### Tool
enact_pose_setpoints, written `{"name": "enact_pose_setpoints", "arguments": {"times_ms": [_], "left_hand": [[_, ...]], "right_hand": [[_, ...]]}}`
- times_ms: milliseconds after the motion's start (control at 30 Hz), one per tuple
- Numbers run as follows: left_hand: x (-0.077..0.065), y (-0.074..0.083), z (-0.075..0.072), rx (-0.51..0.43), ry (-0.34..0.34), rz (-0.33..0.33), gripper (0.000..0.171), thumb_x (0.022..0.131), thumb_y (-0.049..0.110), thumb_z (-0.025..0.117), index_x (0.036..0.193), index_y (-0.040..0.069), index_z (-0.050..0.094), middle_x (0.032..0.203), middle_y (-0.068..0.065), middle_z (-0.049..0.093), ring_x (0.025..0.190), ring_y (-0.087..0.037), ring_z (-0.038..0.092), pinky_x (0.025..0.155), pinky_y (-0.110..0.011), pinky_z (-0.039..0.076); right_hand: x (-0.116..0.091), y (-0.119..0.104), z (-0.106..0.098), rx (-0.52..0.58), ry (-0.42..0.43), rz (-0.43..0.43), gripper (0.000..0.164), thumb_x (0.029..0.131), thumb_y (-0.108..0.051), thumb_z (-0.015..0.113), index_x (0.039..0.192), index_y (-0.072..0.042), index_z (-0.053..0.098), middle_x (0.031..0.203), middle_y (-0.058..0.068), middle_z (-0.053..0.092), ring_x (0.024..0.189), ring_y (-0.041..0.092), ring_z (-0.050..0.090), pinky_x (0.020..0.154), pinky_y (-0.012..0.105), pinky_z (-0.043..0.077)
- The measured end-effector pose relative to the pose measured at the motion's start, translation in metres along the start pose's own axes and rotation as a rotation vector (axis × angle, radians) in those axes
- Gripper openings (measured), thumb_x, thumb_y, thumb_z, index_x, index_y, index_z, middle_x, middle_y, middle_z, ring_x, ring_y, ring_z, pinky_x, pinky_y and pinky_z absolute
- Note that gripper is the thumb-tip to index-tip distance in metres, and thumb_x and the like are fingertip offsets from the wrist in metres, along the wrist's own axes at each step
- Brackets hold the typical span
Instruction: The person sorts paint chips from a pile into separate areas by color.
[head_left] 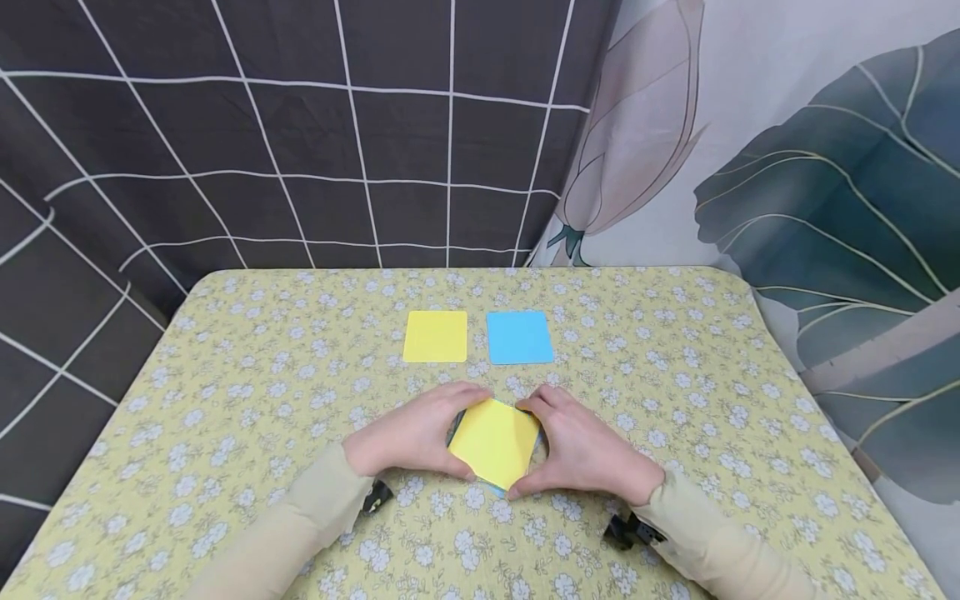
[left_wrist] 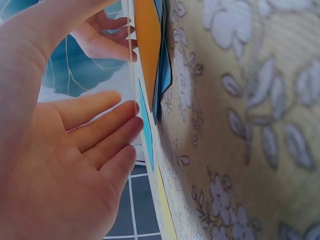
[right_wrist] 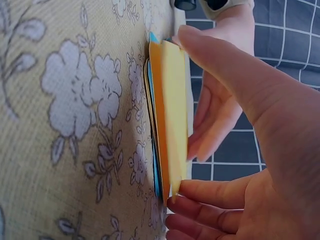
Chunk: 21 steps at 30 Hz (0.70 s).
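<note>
Between the two hands is a small pile of square cards, a yellow card (head_left: 495, 442) uppermost and rotated like a diamond. Blue edges (right_wrist: 154, 125) of lower cards show beneath it. My right hand (head_left: 581, 442) pinches the yellow card at its right side, the thumb at the near corner and fingertips at the far one. My left hand (head_left: 420, 429) curves around the pile's left side. Its fingers (left_wrist: 107, 130) extend fairly straight beside the cards in the left wrist view, while its thumb tip is hidden there.
Farther back on the floral tablecloth (head_left: 285, 392), a single yellow card (head_left: 435, 337) and a blue card (head_left: 519, 337) lie flat side by side. A dark gridded curtain (head_left: 300, 142) hangs behind the table, and a leaf-patterned cloth (head_left: 825, 208) at the right.
</note>
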<state>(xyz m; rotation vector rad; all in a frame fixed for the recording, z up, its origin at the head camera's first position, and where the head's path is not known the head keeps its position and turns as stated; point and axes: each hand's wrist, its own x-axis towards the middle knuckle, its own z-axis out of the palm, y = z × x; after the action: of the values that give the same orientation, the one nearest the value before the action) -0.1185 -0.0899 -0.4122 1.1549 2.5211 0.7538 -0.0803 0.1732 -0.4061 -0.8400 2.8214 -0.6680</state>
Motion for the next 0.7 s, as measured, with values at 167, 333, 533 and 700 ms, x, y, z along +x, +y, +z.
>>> {"name": "enact_pose_setpoints", "arguments": {"times_ms": [167, 333, 533, 700], "left_hand": [[0.000, 0.002, -0.002, -0.014, 0.026, -0.012, 0.104, 0.072, 0.043, 0.092, 0.154, 0.005, 0.042, 0.157, -0.009, 0.042, 0.142, -0.023, 0.038, 0.115, -0.039, 0.036], [0.001, 0.002, -0.003, 0.000, 0.046, -0.050, 0.106, 0.072, 0.047, 0.091, 0.155, 0.004, 0.040, 0.157, -0.008, 0.041, 0.141, -0.022, 0.040, 0.115, -0.038, 0.036], [0.001, -0.001, -0.006, 0.018, 0.105, -0.056, 0.108, 0.071, 0.047, 0.091, 0.155, 0.001, 0.040, 0.156, -0.012, 0.041, 0.141, -0.023, 0.040, 0.115, -0.037, 0.035], [0.001, -0.003, -0.010, 0.023, 0.159, -0.059, 0.109, 0.070, 0.049, 0.091, 0.154, -0.001, 0.041, 0.154, -0.013, 0.043, 0.139, -0.026, 0.043, 0.114, -0.040, 0.037]], "right_hand": [[0.001, 0.000, 0.001, -0.002, 0.011, 0.014, 0.103, 0.058, -0.068, 0.090, 0.134, -0.004, 0.060, 0.115, -0.001, 0.055, 0.094, 0.012, 0.052, 0.081, 0.034, 0.054], [0.005, -0.002, 0.001, 0.003, 0.032, 0.024, 0.106, 0.059, -0.062, 0.092, 0.139, -0.002, 0.056, 0.121, 0.002, 0.055, 0.098, 0.014, 0.055, 0.084, 0.035, 0.055], [0.015, -0.005, -0.003, -0.030, 0.073, 0.027, 0.107, 0.059, -0.063, 0.092, 0.138, 0.000, 0.057, 0.124, 0.006, 0.054, 0.102, 0.017, 0.055, 0.085, 0.035, 0.056], [0.025, -0.007, -0.007, -0.035, 0.096, 0.028, 0.107, 0.059, -0.061, 0.093, 0.138, 0.000, 0.057, 0.124, 0.007, 0.055, 0.103, 0.020, 0.053, 0.085, 0.035, 0.054]]}}
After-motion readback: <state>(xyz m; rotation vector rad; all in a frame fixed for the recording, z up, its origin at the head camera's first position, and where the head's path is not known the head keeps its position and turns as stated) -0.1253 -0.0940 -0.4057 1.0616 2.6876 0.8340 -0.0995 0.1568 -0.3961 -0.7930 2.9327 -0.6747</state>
